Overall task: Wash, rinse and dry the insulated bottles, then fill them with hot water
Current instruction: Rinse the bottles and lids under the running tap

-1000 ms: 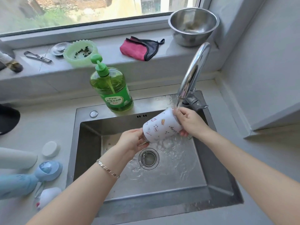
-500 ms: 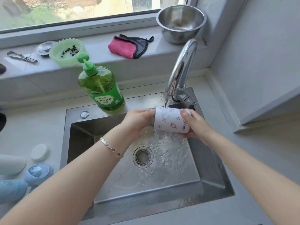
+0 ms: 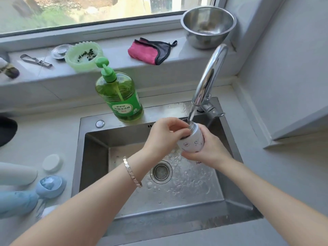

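A small white insulated bottle (image 3: 192, 141) with little printed pictures stands nearly upright over the steel sink (image 3: 236, 197). Its open mouth sits right under the tap (image 3: 208, 77), and water runs into it. My right hand (image 3: 207, 150) wraps the bottle's lower body. My left hand (image 3: 163, 134) grips its neck and upper side. On the counter at the left lie a blue bottle (image 3: 16, 201) with a blue lid (image 3: 51, 185), a pale bottle (image 3: 17, 173) and a white cap (image 3: 52, 162).
A green dish soap pump bottle (image 3: 122, 96) stands on the sink's back rim. On the window sill are a steel bowl (image 3: 208, 26), a pink cloth (image 3: 147, 53), a green ruffled dish (image 3: 83, 56) and a peeler (image 3: 35, 60). The drain (image 3: 161, 172) sits mid-basin.
The bottle went from lying sideways under the stream to nearly upright with its mouth under the tap. My left hand shifted to the neck, my right hand to the lower body.
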